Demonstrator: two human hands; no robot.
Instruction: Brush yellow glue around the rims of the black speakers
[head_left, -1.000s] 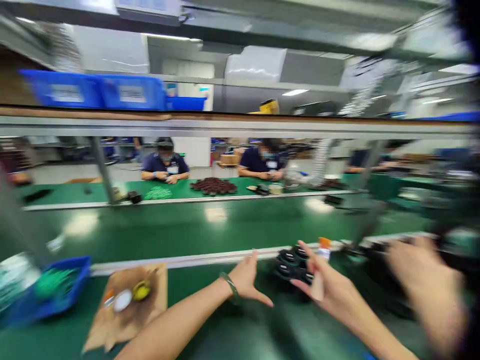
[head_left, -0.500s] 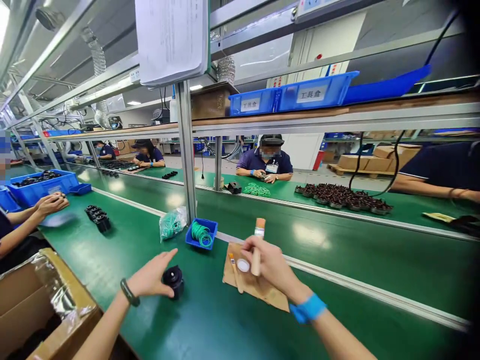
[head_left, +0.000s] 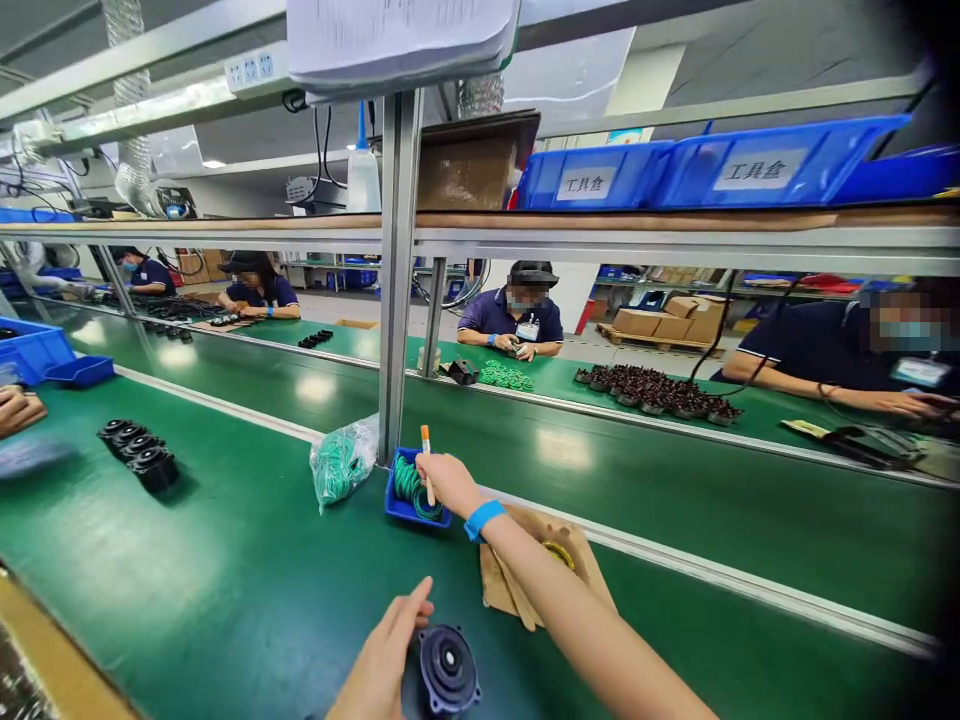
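A round black part [head_left: 448,668] stands upright on the green bench near the bottom edge. Just left of it is my left hand [head_left: 384,655], fingers stretched out and holding nothing. My right hand [head_left: 451,482] is closed on a slim brush [head_left: 427,455] with an orange tip, held over a small blue tray [head_left: 411,513]. Green rings [head_left: 407,480] fill that tray. Under my right forearm lies a piece of brown cardboard [head_left: 592,570] with a yellowish round item [head_left: 559,555] and a wooden stick [head_left: 517,598], both partly covered by the arm.
A clear bag [head_left: 343,463] of green rings leans near the metal post [head_left: 400,280]. Several black parts [head_left: 139,452] stand in a row at left, beside another person's hand [head_left: 19,410]. Across the bench, people sit near a pile of dark parts [head_left: 656,390]. A cardboard box [head_left: 64,660] borders the lower left.
My view has shifted. My right hand has moved left from the cardboard to the blue tray with the brush. My left hand is still open beside the black part.
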